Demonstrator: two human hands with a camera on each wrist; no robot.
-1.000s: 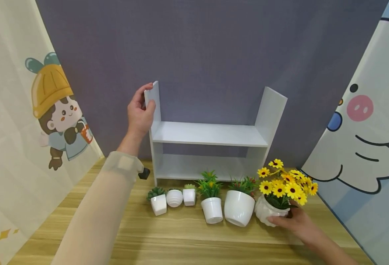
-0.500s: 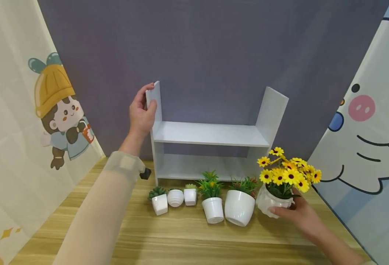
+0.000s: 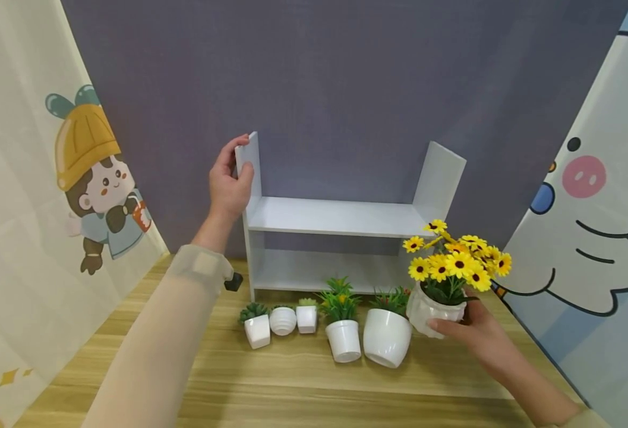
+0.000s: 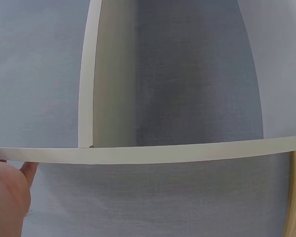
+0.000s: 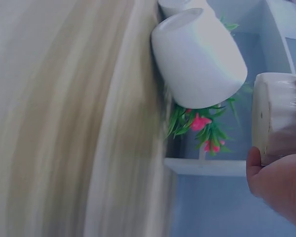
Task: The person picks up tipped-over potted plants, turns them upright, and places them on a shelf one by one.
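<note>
My left hand (image 3: pixel 229 181) grips the upper end of the left side panel of a white two-tier shelf (image 3: pixel 340 217), thumb on its inner face. In the left wrist view that hand (image 4: pixel 10 192) shows at the panel's edge. On the right, my right hand (image 3: pixel 476 336) holds a white ribbed flowerpot (image 3: pixel 430 314) of yellow artificial flowers, thumb across its front. The right wrist view has this pot (image 5: pixel 286 111) raised off the table, its underside showing. Just left of it lies a larger white pot (image 3: pixel 386 337) with a red-flecked green plant, tipped toward me.
A slimmer white pot (image 3: pixel 344 340) with a spiky plant lies beside the large one. Farther left are three small white succulent pots, including a square one (image 3: pixel 257 331). They line up on the wooden table (image 3: pixel 303 392) before the shelf. A grey curtain (image 3: pixel 335 89) hangs behind.
My right hand has lifted the yellow flowerpot off the table and brought it slightly left, toward the shelf's right end. My left hand keeps its grip on the panel.
</note>
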